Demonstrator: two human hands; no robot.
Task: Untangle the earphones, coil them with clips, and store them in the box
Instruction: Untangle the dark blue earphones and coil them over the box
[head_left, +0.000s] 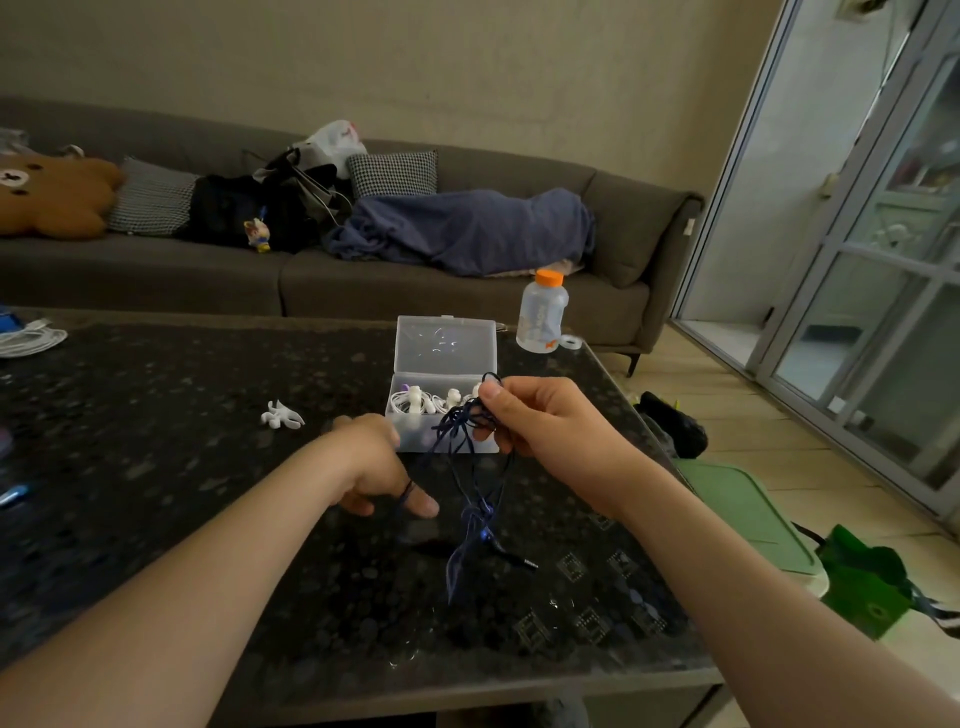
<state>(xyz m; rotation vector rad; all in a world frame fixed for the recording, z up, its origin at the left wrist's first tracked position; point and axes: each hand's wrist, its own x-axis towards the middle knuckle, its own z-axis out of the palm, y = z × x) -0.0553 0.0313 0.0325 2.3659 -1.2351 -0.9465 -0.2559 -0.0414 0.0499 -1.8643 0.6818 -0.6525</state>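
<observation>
My right hand (540, 415) pinches a bunch of dark blue earphone cable (475, 499) just in front of the clear plastic box (415, 439). The tangled cable hangs down to the table, its plug lying at the bottom. My left hand (374, 462) is lower and to the left, fingers curled, with a loop of the same blue cable round a finger. The box stands open with its lid up and holds several white coiled earphones (415, 402) with white clips. A loose white clip (283, 414) lies on the dark table left of the box.
A clear bottle with an orange cap (542, 312) stands behind the box near the table's far right corner. White cables (28, 340) lie at the far left. A grey sofa (156, 270) runs behind the table. A green lid (748, 514) and a green bag (872, 582) sit right of the table.
</observation>
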